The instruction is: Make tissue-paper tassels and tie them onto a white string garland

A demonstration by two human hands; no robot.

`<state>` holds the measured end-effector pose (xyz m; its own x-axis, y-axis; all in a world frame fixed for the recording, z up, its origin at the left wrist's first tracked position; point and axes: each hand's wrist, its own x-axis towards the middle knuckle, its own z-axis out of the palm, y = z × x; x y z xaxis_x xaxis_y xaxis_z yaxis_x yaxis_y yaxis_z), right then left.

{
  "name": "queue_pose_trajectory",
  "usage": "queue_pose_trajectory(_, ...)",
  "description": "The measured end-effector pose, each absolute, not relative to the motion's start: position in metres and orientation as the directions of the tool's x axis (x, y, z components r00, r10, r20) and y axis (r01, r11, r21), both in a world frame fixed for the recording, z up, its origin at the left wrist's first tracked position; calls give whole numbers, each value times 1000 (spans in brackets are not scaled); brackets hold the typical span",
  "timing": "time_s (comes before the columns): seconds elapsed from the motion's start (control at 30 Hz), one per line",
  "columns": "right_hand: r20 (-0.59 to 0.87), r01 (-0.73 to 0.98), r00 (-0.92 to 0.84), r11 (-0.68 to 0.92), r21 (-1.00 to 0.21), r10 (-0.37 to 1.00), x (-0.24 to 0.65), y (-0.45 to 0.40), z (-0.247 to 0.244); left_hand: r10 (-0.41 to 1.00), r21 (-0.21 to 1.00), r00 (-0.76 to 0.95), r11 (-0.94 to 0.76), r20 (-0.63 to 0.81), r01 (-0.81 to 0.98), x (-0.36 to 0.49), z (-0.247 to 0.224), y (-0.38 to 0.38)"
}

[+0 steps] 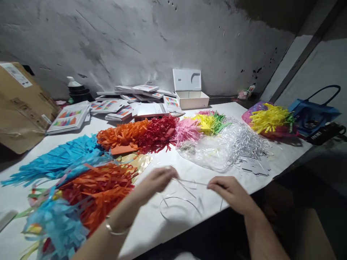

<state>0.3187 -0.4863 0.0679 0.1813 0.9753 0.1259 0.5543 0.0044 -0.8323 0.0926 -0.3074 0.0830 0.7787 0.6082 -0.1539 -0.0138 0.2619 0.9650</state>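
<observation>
A thin silvery ribbon [193,182] runs almost level between my two hands, above the white-covered table [135,234]. My left hand [162,179], a bracelet on its wrist, is closed on one end. At the other end my right hand [230,191] pinches it between thumb and fingers. Loose curls of similar ribbon [181,198] hang or lie below and between the hands; which curls belong to the held piece I cannot tell. Left of my left hand lies an orange tissue-paper tassel bundle [108,184]. Beyond my right hand is a tangled heap of silver tinsel [241,139].
Flat printed boxes [116,104] pile against the wall, beside an open white box [192,99]. Blue tassels [62,155], red tassels [158,133] and pink tassels [188,130] cross the table. A carton [21,108] stands left, a blue bag [314,112] right.
</observation>
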Motion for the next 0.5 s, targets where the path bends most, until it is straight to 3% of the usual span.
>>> queue_pose_trajectory(0.1,85,597,476,-250,-763,876,374,-503,54,849,939,527,204,-29,-276,53,89,-257)
queue_pose_trajectory(0.17,132,639,548,-312,-703,826,374,-499,51,905,925,424,144,20,-351,51,86,-254)
queue_pose_trajectory(0.23,180,682,385,-148,-716,905,343,-481,58,878,940,479,153,13,-305,70,78,-278)
queue_pose_trajectory(0.3,220,712,157,44,-701,963,303,-460,70,657,978,751,191,-66,-82,96,69,-308)
queue_pose_trajectory(0.37,247,677,66,139,-723,967,284,-447,80,490,984,864,177,-116,32,109,63,-322)
queue_pose_trajectory(0.4,233,644,58,142,-752,971,288,-447,82,509,983,851,183,-124,34,108,63,-320)
queue_pose_trajectory(0.5,92,601,185,-38,-798,978,350,-467,76,769,950,629,267,-108,-163,74,70,-284)
